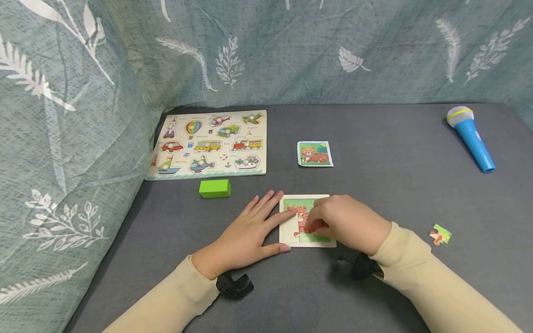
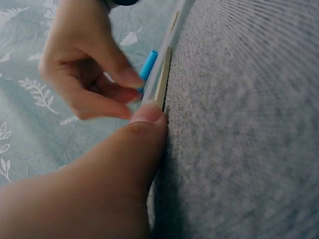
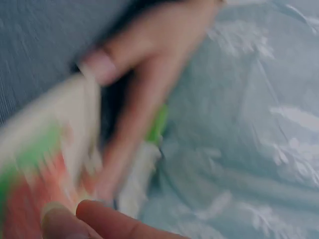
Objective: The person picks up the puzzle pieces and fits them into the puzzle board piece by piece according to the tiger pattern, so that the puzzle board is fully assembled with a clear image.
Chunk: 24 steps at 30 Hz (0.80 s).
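A small wooden jigsaw board [image 1: 285, 233] lies on the table, with pieces of an orange animal on green in it and bare wood along its left side. My left hand [image 1: 245, 236] is spread flat beside it, the index fingertip on the picture and the thumb at the near left edge. Over the right part of the board, my right hand [image 1: 347, 222] bends its fingers down to the pieces. Its thumb and index finger lie close together in the blurred right wrist view; whether they pinch a piece is unclear. A loose jigsaw piece [image 1: 440, 234] lies farther right.
Behind the board lies a tiger picture card [image 1: 315, 154]. A vehicle peg puzzle [image 1: 210, 145] sits at the back left, with a green block [image 1: 214, 188] in front. A blue toy microphone [image 1: 472, 141] lies at the back right. Patterned cloth [image 1: 291, 55] borders the table.
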Tool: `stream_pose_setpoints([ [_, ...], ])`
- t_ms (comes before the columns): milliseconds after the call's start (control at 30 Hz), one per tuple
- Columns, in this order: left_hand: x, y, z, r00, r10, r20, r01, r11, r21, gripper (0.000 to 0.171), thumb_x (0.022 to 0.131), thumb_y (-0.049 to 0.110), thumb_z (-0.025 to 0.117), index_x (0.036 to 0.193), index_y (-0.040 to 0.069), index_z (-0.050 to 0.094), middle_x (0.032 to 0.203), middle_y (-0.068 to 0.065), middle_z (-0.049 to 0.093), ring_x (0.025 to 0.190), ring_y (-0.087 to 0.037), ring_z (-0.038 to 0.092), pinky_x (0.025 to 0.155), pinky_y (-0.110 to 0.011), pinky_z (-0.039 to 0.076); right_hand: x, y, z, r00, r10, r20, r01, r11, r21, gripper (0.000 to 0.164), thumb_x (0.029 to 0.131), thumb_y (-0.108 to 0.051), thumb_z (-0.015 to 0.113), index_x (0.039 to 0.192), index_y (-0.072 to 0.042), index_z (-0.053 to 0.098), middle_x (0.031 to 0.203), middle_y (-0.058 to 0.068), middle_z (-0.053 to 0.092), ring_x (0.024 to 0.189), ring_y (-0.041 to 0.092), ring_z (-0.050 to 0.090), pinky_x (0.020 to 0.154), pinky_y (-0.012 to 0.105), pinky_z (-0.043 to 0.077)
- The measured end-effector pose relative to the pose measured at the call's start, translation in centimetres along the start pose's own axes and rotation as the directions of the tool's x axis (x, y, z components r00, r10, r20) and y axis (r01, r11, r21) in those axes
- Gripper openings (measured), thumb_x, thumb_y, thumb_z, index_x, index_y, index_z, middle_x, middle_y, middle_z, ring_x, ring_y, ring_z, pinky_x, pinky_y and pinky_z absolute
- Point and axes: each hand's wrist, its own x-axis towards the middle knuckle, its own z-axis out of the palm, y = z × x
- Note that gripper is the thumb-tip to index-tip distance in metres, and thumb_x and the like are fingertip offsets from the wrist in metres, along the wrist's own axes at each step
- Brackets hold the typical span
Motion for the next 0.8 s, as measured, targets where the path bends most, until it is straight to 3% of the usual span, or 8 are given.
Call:
stream_pose_setpoints([
  [133, 0.1, 0.0, 0.0, 1.0, -0.002, 0.003, 0.002, 1.0, 0.009, 0.074, 0.09, 0.066, 0.044, 0.152, 0.032, 0.024, 0.16, -0.006, 0.007, 0.146, -0.021, 0.0, 0.116, -0.039, 0.003, -1.6, 1.4, -2.6, 0.998, 0.051, -0.021, -0.053, 0.997, -0.063, 0.022, 0.068, -0.007, 0.085, 0.077, -0.019, 0.069, 0.073, -0.012, 0.057, 0.061, 0.001, 0.05, 0.054, 0.022, 0.045],
  [233, 0.1, -0.1, 0.1, 1.0, 0.0, 0.004, 0.0, 1.0, 0.008, 0.075, 0.09, 0.066, 0.044, 0.153, 0.03, 0.022, 0.16, -0.006, 0.006, 0.146, -0.021, 0.0, 0.116, -0.039, 0.003, -3.5, 3.1, -4.1, 0.988, 0.143, 0.056, -0.138, 0.986, -0.098, 0.025, 0.065, -0.015, 0.088, 0.078, -0.019, 0.066, 0.07, -0.013, 0.053, 0.06, 0.002, 0.048, 0.054, 0.026, 0.044],
  [367, 0.2, -0.1, 0.1, 1.0, 0.003, -0.002, -0.003, 1.0, 0.01, 0.077, 0.09, 0.067, 0.042, 0.153, 0.029, 0.019, 0.16, -0.006, 0.006, 0.146, -0.021, 0.0, 0.116, -0.039, 0.003, -6.0, 5.0, -4.5, 0.916, 0.326, 0.232, -0.304, 0.944, -0.126, 0.034, 0.062, -0.024, 0.089, 0.082, -0.019, 0.061, 0.072, -0.01, 0.049, 0.053, 0.003, 0.047, 0.051, 0.028, 0.041],
  [467, 0.2, -0.2, 0.1, 1.0, 0.008, -0.012, -0.008, 1.0, 0.013, 0.078, 0.09, 0.066, 0.042, 0.154, 0.029, 0.018, 0.16, -0.006, 0.006, 0.146, -0.022, 0.001, 0.116, -0.04, 0.003, -7.4, 5.9, -3.9, 0.884, 0.366, 0.29, -0.351, 0.93, -0.106, 0.04, 0.062, -0.019, 0.09, 0.08, -0.018, 0.054, 0.076, -0.005, 0.046, 0.051, 0.002, 0.047, 0.05, 0.026, 0.039],
  [633, 0.1, -0.2, 0.1, 1.0, 0.003, -0.013, -0.003, 1.0, 0.015, 0.078, 0.09, 0.066, 0.044, 0.154, 0.028, 0.019, 0.16, -0.007, 0.008, 0.146, -0.022, 0.001, 0.116, -0.04, 0.004, -8.4, 6.5, -2.8, 0.913, 0.298, 0.28, -0.314, 0.949, 0.013, 0.043, 0.063, -0.005, 0.087, 0.077, -0.017, 0.048, 0.077, -0.004, 0.043, 0.052, -0.001, 0.048, 0.053, 0.022, 0.04],
  [800, 0.2, -0.1, 0.1, 1.0, 0.001, -0.001, -0.001, 1.0, 0.004, 0.078, 0.09, 0.066, 0.044, 0.154, 0.028, 0.018, 0.16, -0.006, 0.006, 0.146, -0.021, 0.0, 0.116, -0.04, 0.003, -9.3, 7.1, -2.9, 0.92, 0.301, 0.253, -0.297, 0.953, -0.053, 0.047, 0.058, -0.018, 0.091, 0.078, -0.021, 0.048, 0.077, -0.008, 0.041, 0.059, 0.002, 0.044, 0.052, 0.023, 0.037],
])
